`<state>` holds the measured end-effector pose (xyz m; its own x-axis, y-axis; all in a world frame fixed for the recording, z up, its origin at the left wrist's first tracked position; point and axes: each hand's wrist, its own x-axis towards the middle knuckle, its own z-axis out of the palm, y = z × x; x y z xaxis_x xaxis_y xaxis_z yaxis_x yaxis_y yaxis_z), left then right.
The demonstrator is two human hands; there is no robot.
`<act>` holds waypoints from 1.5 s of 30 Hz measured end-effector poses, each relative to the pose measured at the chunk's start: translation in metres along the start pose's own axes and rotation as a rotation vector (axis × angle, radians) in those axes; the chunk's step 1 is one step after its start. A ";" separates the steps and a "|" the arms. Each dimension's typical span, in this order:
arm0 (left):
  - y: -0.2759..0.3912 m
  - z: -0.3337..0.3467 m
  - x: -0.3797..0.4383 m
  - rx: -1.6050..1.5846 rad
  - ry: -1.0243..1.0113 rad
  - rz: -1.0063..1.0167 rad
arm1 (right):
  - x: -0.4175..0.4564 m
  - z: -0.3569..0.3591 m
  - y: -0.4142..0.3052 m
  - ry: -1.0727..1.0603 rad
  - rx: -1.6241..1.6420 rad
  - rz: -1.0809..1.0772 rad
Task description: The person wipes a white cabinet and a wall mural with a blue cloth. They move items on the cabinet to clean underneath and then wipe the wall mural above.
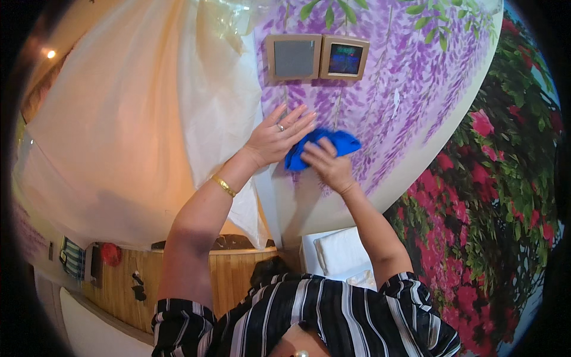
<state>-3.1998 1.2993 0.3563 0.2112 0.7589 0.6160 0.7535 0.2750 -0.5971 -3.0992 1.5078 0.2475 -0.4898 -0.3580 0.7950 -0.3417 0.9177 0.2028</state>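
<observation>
A bright blue cloth (pixel 345 141) is bunched against a wall painted with purple wisteria (pixel 379 102). My right hand (pixel 328 165) grips the cloth and presses it to the wall; its fingers are blurred. Just up and to the left, my left hand (pixel 279 136) lies flat, palm to the wall, holding nothing. Its fingers are spread a little, with a ring on one and a gold bangle (pixel 224 185) at the wrist. Above both hands, two square framed wall panels sit side by side, a plain grey one (pixel 294 58) and one with a lit dark screen (pixel 345 59).
Sheer pale curtains (pixel 134 111) hang at the left, close to my left arm. Below my right forearm is a white surface with a folded white towel (pixel 343 251). A wall with pink flowers (pixel 473 223) runs along the right. Wooden flooring (pixel 120 285) shows lower left.
</observation>
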 end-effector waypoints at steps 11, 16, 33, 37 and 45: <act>0.001 0.001 0.001 0.015 -0.068 -0.006 | -0.040 0.001 -0.001 -0.115 -0.054 -0.012; 0.003 0.002 0.003 0.096 -0.042 0.001 | 0.006 -0.053 0.046 0.383 -0.176 0.421; 0.045 0.050 0.040 0.058 0.045 -0.091 | -0.021 -0.051 0.107 0.630 -0.368 0.891; 0.059 0.067 0.051 0.098 0.038 -0.129 | 0.020 -0.059 0.049 0.383 -0.308 0.603; 0.071 0.080 0.059 0.087 0.073 -0.173 | -0.017 -0.091 0.145 0.641 -0.301 0.947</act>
<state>-3.1833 1.4112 0.3092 0.1300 0.6517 0.7473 0.7264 0.4504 -0.5191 -3.0671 1.6628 0.3151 0.0749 0.5599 0.8251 0.1857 0.8052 -0.5632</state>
